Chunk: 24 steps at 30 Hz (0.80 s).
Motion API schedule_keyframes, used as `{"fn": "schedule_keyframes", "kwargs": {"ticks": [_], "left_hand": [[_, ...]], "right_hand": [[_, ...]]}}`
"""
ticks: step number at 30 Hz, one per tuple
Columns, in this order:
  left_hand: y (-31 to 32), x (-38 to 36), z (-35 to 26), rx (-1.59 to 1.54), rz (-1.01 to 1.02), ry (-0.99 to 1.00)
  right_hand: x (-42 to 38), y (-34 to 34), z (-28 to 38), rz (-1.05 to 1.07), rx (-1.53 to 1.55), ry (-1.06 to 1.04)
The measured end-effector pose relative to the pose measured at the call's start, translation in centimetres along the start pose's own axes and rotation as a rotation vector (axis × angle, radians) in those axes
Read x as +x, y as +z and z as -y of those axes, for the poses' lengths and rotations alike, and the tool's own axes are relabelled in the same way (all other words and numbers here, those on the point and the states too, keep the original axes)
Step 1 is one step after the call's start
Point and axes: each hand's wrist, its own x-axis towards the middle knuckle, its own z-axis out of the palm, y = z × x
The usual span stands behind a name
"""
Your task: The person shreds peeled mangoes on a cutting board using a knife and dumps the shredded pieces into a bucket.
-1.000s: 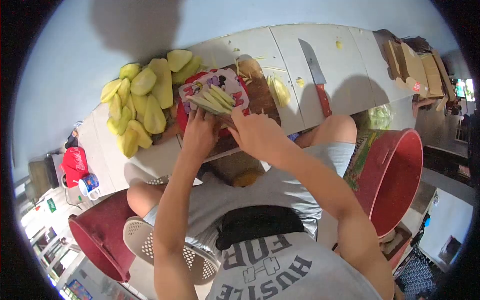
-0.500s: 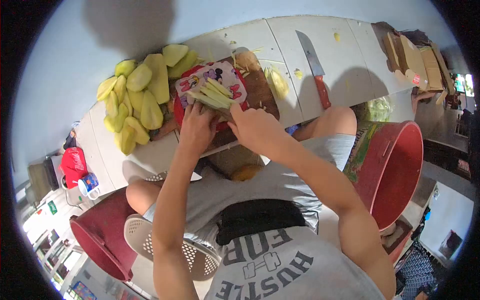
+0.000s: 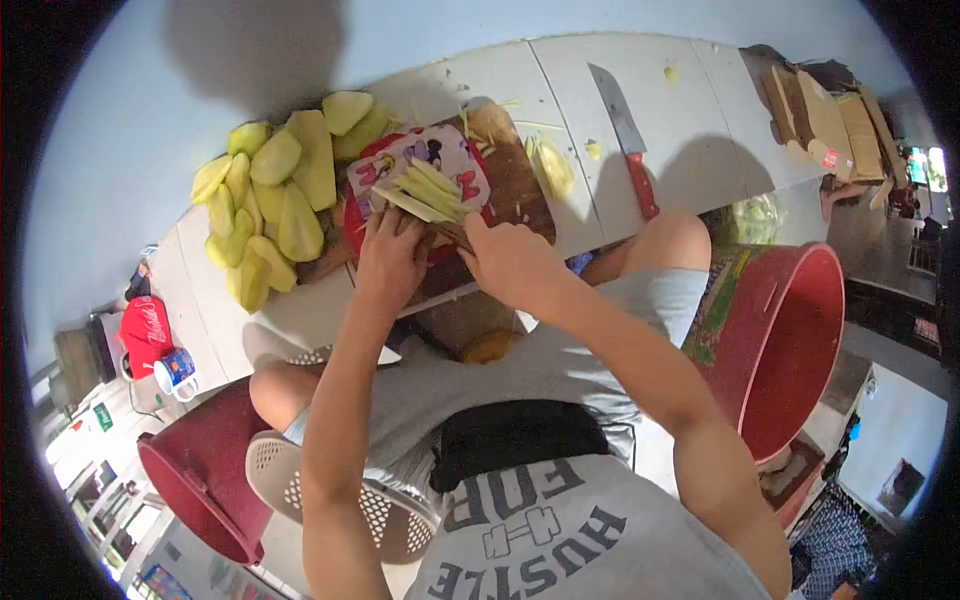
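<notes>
Pale green strips, cut from what looks like green mango, lie on a folded red-and-white cartoon-print cloth over a brown wooden cutting board. My left hand has its fingers curled at the near edge of the strips, holding a green mango piece down. Closed round a knife handle, my right hand is just to the right. The knife's dark blade points left toward my left fingers and is mostly hidden. Left of the board is a pile of peeled green mangoes.
A large red-handled knife lies on the white tiled surface, near a yellow-green piece. Red tubs stand at the right and left. A blue mug sits at far left, cardboard at far right.
The strips on the cloth have shifted slightly, with a pale piece now lying more to the left by my left fingertips. Both hands stay in nearly the same place.
</notes>
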Motion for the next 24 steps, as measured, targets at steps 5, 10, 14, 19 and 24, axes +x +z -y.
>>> {"fn": "schedule_keyframes", "kwargs": {"ticks": [5,10,14,19,24], "left_hand": [[-0.4,-0.4,0.3,-0.088,0.027,0.026],[0.4,-1.4,0.5,-0.069,-0.016,0.044],[0.0,-1.1,-0.3,-0.137,-0.117,0.006],[0.9,-1.2,0.4,-0.156,-0.112,0.003],[0.4,-1.6,0.7,-0.142,-0.048,-0.002]], "right_hand": [[-0.8,1.1,0.4,0.032,0.034,0.04],[-0.2,1.5,-0.8,-0.051,0.011,0.007],[0.0,1.9,-1.1,-0.015,0.034,0.013],[-0.8,-0.1,0.6,0.002,0.003,-0.001],[-0.6,1.3,-0.3,-0.065,0.06,-0.017]]}}
